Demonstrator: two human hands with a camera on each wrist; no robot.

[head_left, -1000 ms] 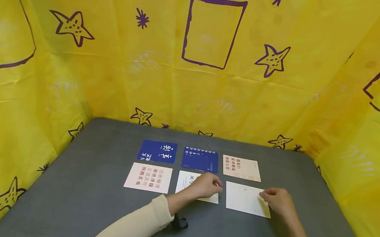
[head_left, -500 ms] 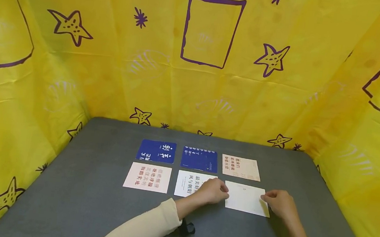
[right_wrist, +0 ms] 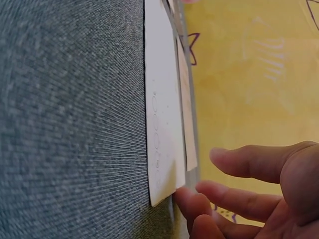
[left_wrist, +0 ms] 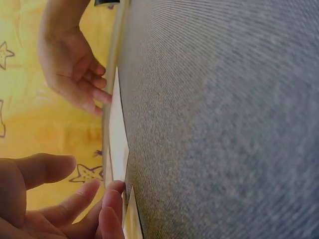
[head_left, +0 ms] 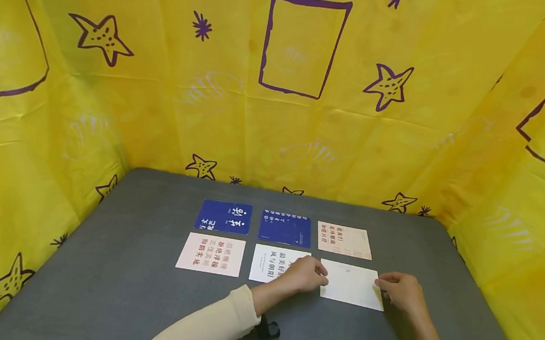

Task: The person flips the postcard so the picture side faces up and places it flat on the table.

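Observation:
A blank-looking white card (head_left: 352, 286) with a tiny mark lies flat on the grey table between my two hands. My left hand (head_left: 303, 274) is at its left edge, above the right part of a white card with black characters (head_left: 265, 263). In the left wrist view the thumb (left_wrist: 50, 168) stands apart from loosely bent fingers, whose tips touch the card's edge. My right hand (head_left: 401, 292) is at the opposite edge. The right wrist view shows its thumb (right_wrist: 249, 162) clear of the card and its lower fingertips against the card's end.
Left of these lies a pink card (head_left: 211, 255) with red characters. Behind are two blue cards (head_left: 224, 217) and a peach card (head_left: 345, 240). Yellow patterned cloth (head_left: 173, 115) encloses the back and sides of the grey table (head_left: 106, 285).
My left hand has moved right to the blank-looking card's left edge, uncovering more of the printed white card. The blank-looking card has shifted slightly left; my right hand stays at its right edge.

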